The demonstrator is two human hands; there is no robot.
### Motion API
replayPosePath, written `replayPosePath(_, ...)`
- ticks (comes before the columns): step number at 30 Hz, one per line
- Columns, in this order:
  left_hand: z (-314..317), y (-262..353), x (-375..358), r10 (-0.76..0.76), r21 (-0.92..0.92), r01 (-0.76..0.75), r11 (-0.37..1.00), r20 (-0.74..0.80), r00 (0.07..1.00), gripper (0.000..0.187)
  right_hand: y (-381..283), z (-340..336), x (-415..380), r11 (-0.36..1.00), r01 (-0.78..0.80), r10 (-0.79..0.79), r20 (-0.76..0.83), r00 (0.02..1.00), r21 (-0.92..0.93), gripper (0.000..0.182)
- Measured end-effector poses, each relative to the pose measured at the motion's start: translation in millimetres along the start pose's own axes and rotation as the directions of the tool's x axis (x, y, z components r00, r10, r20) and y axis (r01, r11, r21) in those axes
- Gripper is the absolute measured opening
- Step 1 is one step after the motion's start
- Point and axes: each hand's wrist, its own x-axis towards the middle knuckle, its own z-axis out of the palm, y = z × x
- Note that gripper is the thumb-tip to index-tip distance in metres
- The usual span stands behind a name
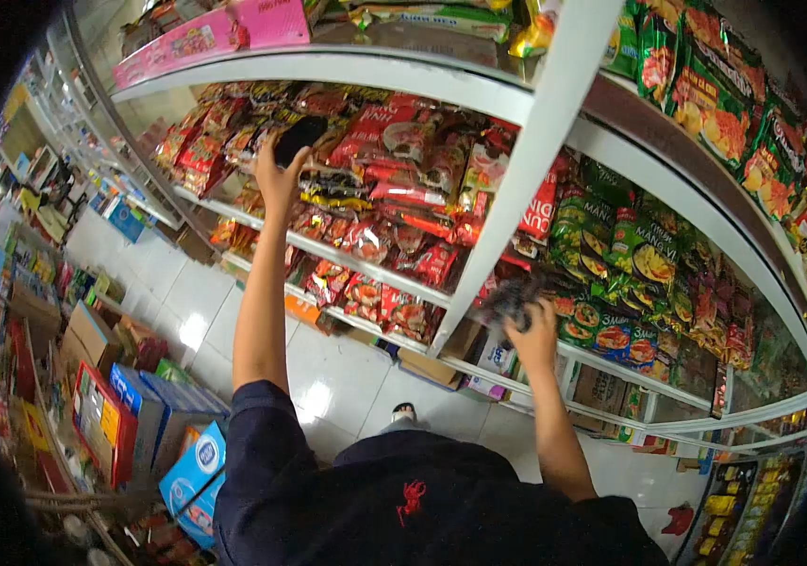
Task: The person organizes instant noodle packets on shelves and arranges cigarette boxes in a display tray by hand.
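At far left, boxes and cartons (144, 415) stand beside a strip of pale tiled floor (163, 274). The floor gives open room between them and the shelving.

The left hand (277, 174) is raised at the left bay, over red packets (389, 132). Its thumb and fingers are parted around a black object (301, 141), gripping it by the sides; the object's exact kind cannot be told. It lies below the white edge of the upper shelf (328, 64) and above the front rail (366, 259), amid the packets. Whether it touches them cannot be told. The forearm crosses in front of the front rail; to the left of the hand, packets continue to the bay's curved side frame (125, 123).

A white upright (507, 170) slants between the two bays. Red packets fill the left bay close up to it, leaving little room there.

The right hand (535, 332) is just right of the upright's lower part. Its fingers are bent and closed on a dark, shaggy bundle (507, 304), blurred at its margins. The bundle is held at the upright's right side; contact with it cannot be confirmed. Green packets (648, 245) stand in the right bay, near the hand, behind the lower rail (601, 363).
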Motion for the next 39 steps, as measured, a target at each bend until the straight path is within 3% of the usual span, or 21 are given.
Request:
replayPosePath(6,75,-51,79,0.120,0.223,-0.116,0.968,-0.002,0.993,0.052,72,-36,-13,0.814,-0.543,0.467,-0.325,0.823,-0.205,0.045)
replayPosePath(7,91,-61,84,0.183,0.209,-0.167,0.964,-0.063,0.981,0.045,59,-24,-5,0.903,-0.427,0.398,-0.279,0.874,-0.051,0.048)
replayPosePath(8,116,-87,96,0.162,-0.113,-0.167,0.979,-0.051,0.985,0.041,43,-6,1,0.948,-0.302,0.319,-0.248,0.915,0.105,0.050)
replayPosePath(9,142,-118,107,0.144,-0.424,-0.138,0.895,-0.019,0.989,0.037,16,9,7,0.956,-0.292,0.282,-0.176,0.943,-0.030,0.052)
replayPosePath(10,145,-119,113,0.350,0.087,-0.365,0.927,0.153,0.924,0.031,-13,24,15,0.947,-0.277,0.264,-0.096,0.960,-0.162,0.054)
replayPosePath(11,173,-148,106,0.340,0.256,-0.358,0.898,0.115,0.933,0.030,-36,31,20,0.964,-0.200,0.188,-0.081,0.979,-0.177,0.055)
replayPosePath(15,156,-108,88,0.299,0.039,-0.320,0.947,0.263,0.917,0.032,-15,12,16,0.945,-0.302,0.302,-0.019,0.953,-0.125,0.048)
replayPosePath(17,148,-106,99,0.271,-0.071,-0.263,0.962,0.343,0.899,0.033,19,-21,0,0.910,-0.370,0.344,-0.158,0.926,-0.187,0.049)
replayPosePath(21,89,-158,116,0.257,-0.280,-0.125,0.952,0.504,0.824,0.036,78,-38,-25,0.846,-0.504,0.384,-0.457,0.802,-0.174,0.053)
replayPosePath(22,76,-199,139,0.249,-0.314,-0.084,0.946,0.536,0.807,0.037,63,-25,-17,0.882,-0.469,0.427,-0.348,0.835,-0.045,0.036)
replayPosePath(23,89,-160,135,0.240,-0.337,-0.045,0.940,0.564,0.790,0.037,27,-6,-14,0.909,-0.384,0.276,-0.456,0.846,-0.161,0.036)
replayPosePath(24,100,-163,103,0.098,-0.597,0.068,0.800,0.241,0.966,0.036,-9,-1,0,0.918,-0.394,0.367,-0.285,0.885,-0.040,0.037)
replayPosePath(25,71,-130,75,0.233,-0.359,-0.163,0.919,0.163,0.959,0.035,-21,18,12,0.907,-0.406,0.404,-0.040,0.914,-0.110,0.038)
replayPosePath(26,30,-69,31,0.379,-0.071,-0.372,0.925,0.120,0.918,0.034,-35,35,13,0.961,-0.246,0.228,-0.140,0.964,-0.128,0.039)
replayPosePath(28,-11,17,-48,0.258,-0.425,-0.194,0.884,0.099,0.961,0.031,-32,39,9,0.982,-0.076,0.030,-0.255,0.967,-0.174,0.039)
replayPosePath(30,-26,9,-120,0.357,-0.355,-0.257,0.899,0.253,0.899,0.029,6,8,4,0.979,-0.189,0.169,-0.196,0.966,-0.083,0.038)
replayPosePath(32,-43,46,-173,0.316,-0.365,-0.165,0.916,0.406,0.858,0.026,41,-59,-3,0.974,-0.223,0.217,-0.355,0.909,0.025,0.033)
replayPosePath(33,-49,56,-196,0.262,-0.373,-0.074,0.925,0.483,0.835,0.024,87,-69,-16,0.958,-0.265,0.174,-0.510,0.842,-0.111,0.032)
replayPosePath(36,-60,103,-241,0.310,-0.474,-0.018,0.880,0.546,0.778,0.027,100,-90,-18,0.915,-0.395,0.271,-0.593,0.758,-0.086,0.031)
replayPosePath(38,-56,142,-254,0.414,-0.549,-0.051,0.834,0.563,0.715,0.030,60,-55,-2,0.956,-0.284,0.292,-0.378,0.879,0.079,0.030)
replayPosePath(39,-51,161,-256,0.466,-0.594,-0.046,0.803,0.578,0.670,0.030,43,-11,7,0.983,-0.185,0.165,-0.498,0.851,0.008,0.030)
